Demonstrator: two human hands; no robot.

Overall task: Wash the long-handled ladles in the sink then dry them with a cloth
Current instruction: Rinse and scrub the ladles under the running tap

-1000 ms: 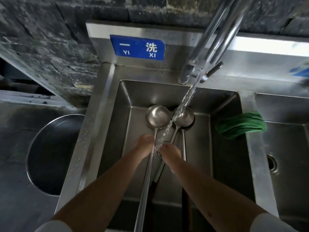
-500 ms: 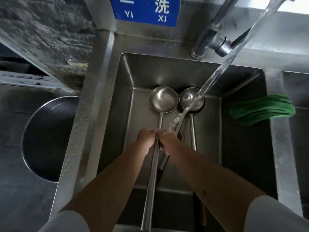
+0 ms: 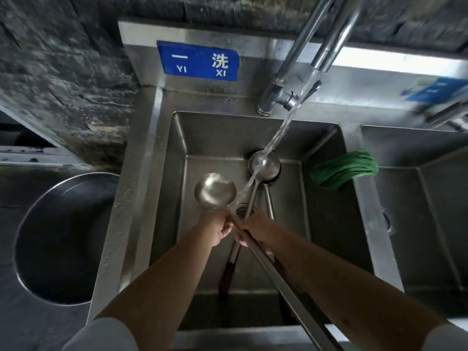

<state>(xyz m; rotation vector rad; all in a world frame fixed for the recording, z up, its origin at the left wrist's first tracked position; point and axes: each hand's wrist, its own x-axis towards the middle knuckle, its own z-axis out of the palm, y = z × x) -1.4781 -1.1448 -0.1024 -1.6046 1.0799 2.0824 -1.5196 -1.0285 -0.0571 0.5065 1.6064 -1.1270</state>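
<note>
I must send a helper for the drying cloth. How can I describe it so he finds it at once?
Find the sink under the blue sign. On its right rim, the divider before the next basin, lies the cloth, bunched up. It is the only green thing among grey steel.

Commercial kitchen wash area: stainless multi-compartment sink (image 3: pixel 326 138) with blue "一洗 YI XI" label (image 3: pixel 198 61) above, beneath a tall faucet (image 3: pixel 298 59).

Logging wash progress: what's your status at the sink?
Both hands, left and right, grip one ladle under running water. Others lie in sink. Green cloth untouched.
</note>
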